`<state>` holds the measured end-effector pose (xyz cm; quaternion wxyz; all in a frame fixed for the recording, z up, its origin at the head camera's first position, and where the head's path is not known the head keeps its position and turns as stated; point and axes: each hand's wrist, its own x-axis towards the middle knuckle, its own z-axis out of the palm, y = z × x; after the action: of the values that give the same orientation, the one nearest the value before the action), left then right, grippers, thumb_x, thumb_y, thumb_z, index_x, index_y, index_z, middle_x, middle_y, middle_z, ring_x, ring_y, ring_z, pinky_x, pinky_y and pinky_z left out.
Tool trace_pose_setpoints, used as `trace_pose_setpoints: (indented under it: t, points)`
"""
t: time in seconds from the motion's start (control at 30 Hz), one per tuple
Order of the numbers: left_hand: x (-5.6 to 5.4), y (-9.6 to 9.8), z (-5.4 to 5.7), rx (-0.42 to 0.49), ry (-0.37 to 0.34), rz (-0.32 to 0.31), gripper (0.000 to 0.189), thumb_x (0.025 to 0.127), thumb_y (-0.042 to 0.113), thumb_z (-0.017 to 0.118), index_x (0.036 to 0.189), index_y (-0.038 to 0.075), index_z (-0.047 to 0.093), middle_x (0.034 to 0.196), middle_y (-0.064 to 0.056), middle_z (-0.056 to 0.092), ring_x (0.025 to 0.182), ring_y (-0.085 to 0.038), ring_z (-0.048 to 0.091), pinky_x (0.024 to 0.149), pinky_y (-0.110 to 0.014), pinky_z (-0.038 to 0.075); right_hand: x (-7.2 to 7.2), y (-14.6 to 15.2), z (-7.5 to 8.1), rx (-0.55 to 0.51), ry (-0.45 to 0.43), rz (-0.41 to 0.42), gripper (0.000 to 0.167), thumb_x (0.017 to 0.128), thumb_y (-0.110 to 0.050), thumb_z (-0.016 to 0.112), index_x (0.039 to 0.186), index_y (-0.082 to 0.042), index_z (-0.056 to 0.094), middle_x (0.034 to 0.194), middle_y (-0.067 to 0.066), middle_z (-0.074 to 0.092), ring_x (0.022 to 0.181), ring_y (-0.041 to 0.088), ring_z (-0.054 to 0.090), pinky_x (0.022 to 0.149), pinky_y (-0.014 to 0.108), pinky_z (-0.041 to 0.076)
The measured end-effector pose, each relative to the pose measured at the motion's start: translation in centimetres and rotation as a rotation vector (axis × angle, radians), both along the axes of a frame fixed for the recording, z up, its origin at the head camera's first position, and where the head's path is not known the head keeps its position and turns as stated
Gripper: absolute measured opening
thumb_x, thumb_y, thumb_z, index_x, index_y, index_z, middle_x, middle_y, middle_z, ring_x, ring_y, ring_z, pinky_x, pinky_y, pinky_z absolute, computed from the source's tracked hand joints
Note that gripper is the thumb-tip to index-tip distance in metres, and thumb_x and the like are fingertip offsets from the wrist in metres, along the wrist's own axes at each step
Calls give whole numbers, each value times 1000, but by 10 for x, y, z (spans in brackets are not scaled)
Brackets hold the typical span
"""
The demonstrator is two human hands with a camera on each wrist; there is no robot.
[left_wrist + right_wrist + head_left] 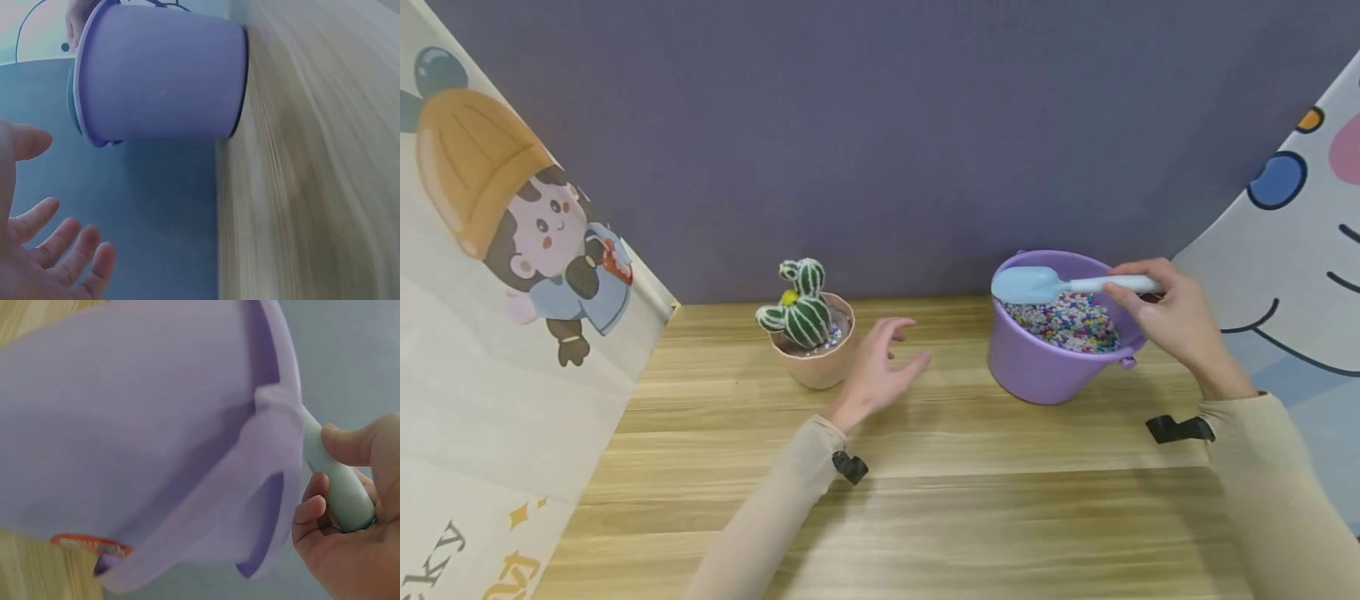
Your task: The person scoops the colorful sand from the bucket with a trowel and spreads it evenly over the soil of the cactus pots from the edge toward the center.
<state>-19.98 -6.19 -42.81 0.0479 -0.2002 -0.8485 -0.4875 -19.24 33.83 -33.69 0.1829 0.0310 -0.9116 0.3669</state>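
My right hand (pixel 1172 312) grips the handle of a light blue toy shovel (pixel 1032 285) over the mouth of a purple bucket (pixel 1037 367). Small multicoloured beads (pixel 1067 323) fill the bucket partway. In the right wrist view, the thumb and curled fingers wrap the shovel's pale handle (pixel 342 494), beside the bucket's rim. My left hand (pixel 880 371) is held with fingers spread and nothing in it, just right of a peach flowerpot (pixel 812 368). A green-and-white striped cactus (pixel 807 321) with a yellow flower stands in that pot, with a few beads on its soil.
The pot and bucket stand on a wood-grain table (pixel 925 525), near the dark blue-grey panel (pixel 910 150) at the back. Printed cartoon panels rise at the left (pixel 550 225) and right. The bucket's handle (pixel 181 525) hangs down its side.
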Motion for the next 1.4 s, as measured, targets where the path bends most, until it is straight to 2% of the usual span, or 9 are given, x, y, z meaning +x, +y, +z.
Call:
trace_pose_setpoints:
  t: [0.23,0.53,0.7,0.83,1.1,1.27,1.4]
  points:
    - [-4,20,3,-15,-2,-17,62,97,38,75,151,14,55,150,-13,58,132,-34,59,103,-51,57,1,12,-1,5,-13,-16,37,103,-31,72,125,-2,70,91,-32,56,75,-1,52,59,13,44]
    - [-12,43,9,-74,3,-32,68,97,44,74,155,15,51,158,-6,53,140,-28,56,117,-49,50,2,19,0,53,-54,-58,40,104,-37,70,127,-5,71,91,-34,53,75,-1,51,58,15,44]
    - [-16,57,11,-99,8,-45,69,98,44,74,156,14,51,160,-6,52,144,-27,54,121,-50,47,5,23,-2,88,-24,-48,35,103,-32,72,122,-4,73,91,-27,52,75,1,48,57,16,41]
    - [-19,65,12,-135,2,-43,72,98,50,72,158,17,49,164,-6,49,149,-26,50,124,-50,43,7,27,-3,113,-6,-36,32,102,-30,73,120,-3,73,92,-24,51,75,0,48,57,15,40]
    - [-26,88,14,-195,-8,-66,83,96,61,70,162,20,43,169,-5,43,155,-26,44,126,-53,40,10,29,-4,155,-17,-1,31,104,-21,71,119,5,70,107,12,57,74,0,47,54,14,40]
    - [-25,100,19,-203,-14,-94,92,93,65,70,166,21,36,170,-3,42,156,-25,43,126,-53,41,10,31,-5,187,-31,15,30,103,-20,72,119,6,71,110,17,59,74,0,48,54,14,41]
    - [-26,106,21,-190,5,-93,97,93,67,70,169,21,30,170,0,42,153,-22,47,123,-49,45,9,33,-4,205,-35,32,31,102,-21,73,119,5,71,111,18,61,72,0,48,54,16,40]
